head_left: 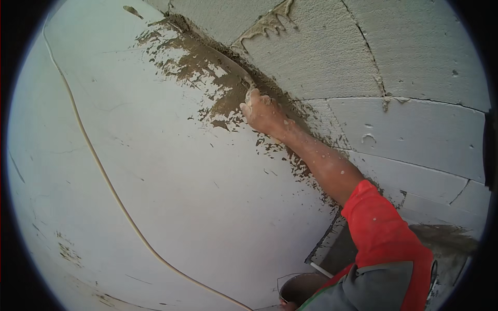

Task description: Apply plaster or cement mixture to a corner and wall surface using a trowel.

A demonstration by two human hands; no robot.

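Note:
My right hand point(262, 111), spattered with pale flecks, grips a long flat metal trowel point(228, 65) laid along the corner where a smooth white wall point(155, 171) meets pale block masonry. Wet grey-brown mortar point(194, 62) is smeared in ragged patches along that joint, around and below the blade. At the bottom of the view, a bit of my left hand point(288, 306) shows closed at the side of a dark bucket point(301, 287), mostly hidden by the bucket and my clothing.
Block masonry point(415, 129) with cracks and a dried drip fills the upper right. A cream cable point(111, 184) runs down across the white wall to the bottom edge. A short white pipe point(320, 268) and a dark, rough surface point(441, 233) lie at the lower right.

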